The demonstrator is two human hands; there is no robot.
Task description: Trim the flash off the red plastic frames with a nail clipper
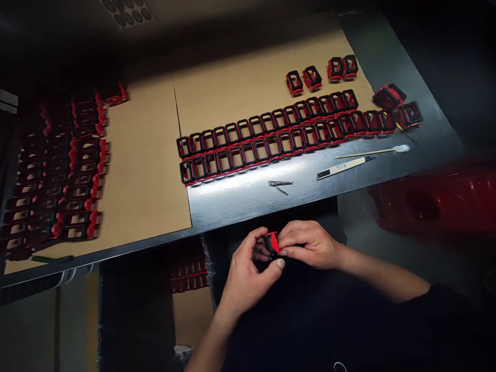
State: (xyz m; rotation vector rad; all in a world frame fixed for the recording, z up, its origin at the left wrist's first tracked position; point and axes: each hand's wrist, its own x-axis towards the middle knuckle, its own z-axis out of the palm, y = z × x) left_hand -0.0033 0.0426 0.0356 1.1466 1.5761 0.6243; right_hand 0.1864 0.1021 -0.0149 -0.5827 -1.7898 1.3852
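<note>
Your left hand (251,274) curls its fingers round the black side of the small black-and-red part (272,243), thumb along the lower edge; can't tell if that thumb presses or just steadies. Your right hand (315,245) pinches the red side, thumb and index close together on it. Part sits between both hands, over your lap, just off the near edge of the metal table (232,201). Handling, my read: light, stiff moulded plastic, fits in a few fingers. Smooth faces probably make it a bit slippery. Thin frame walls look like the weak spot, so take it by the outer sides near the corners and don't squeeze across the opening. On the table, two long rows of similar frames (271,133) stand packed side by side, openings showing; grip the outer end ones if you don't want to disturb neighbours. Nearer you: small metal tool (281,184), white pen-like tool (343,168), swab (368,153). Left, a block of the same parts (73,151) sits on the cardboard (139,170), its far side lost in shadow. Containers: red tub (461,201) past the table's right end, blurred, contents unreadable. Below the table, more frames (189,276) lie on cardboard; can't tell if a box holds them.
</note>
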